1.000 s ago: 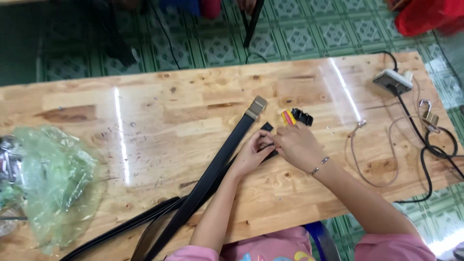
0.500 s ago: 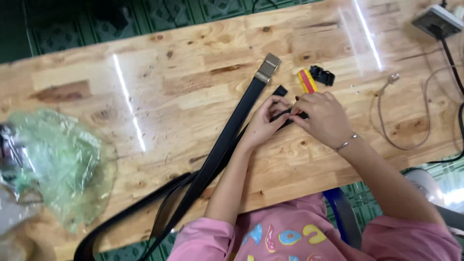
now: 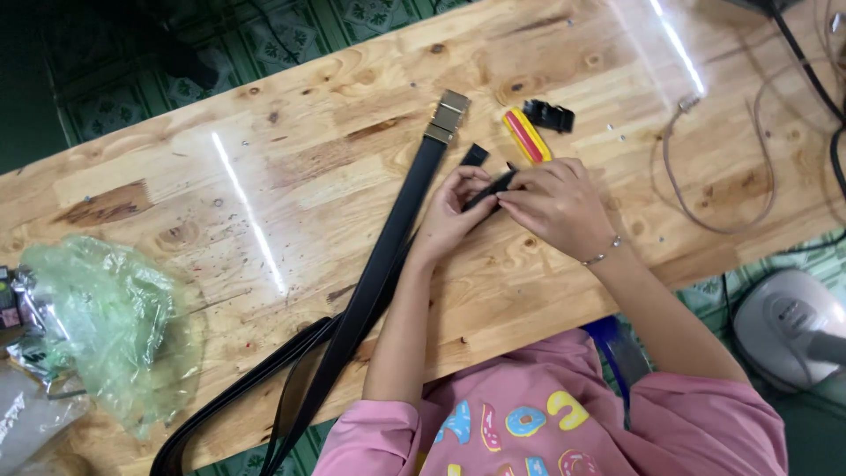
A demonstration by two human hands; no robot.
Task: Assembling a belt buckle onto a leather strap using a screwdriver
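Both hands, left hand (image 3: 454, 216) and right hand (image 3: 553, 201), pinched fingers closed on a black leather belt end (image 3: 490, 189) above the wooden desk (image 3: 291, 167); a yellow-and-red cutter (image 3: 527, 136) lay just beyond.

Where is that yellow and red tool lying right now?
In the head view, the yellow and red tool lies on the wooden table, just beyond the right hand, beside a small black clip.

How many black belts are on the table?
2, possibly more. One belt with a brass buckle runs diagonally down the wooden table. A second belt lies beside it, its end pinched between the left hand and right hand. The overlapping straps near the table edge may hide another.
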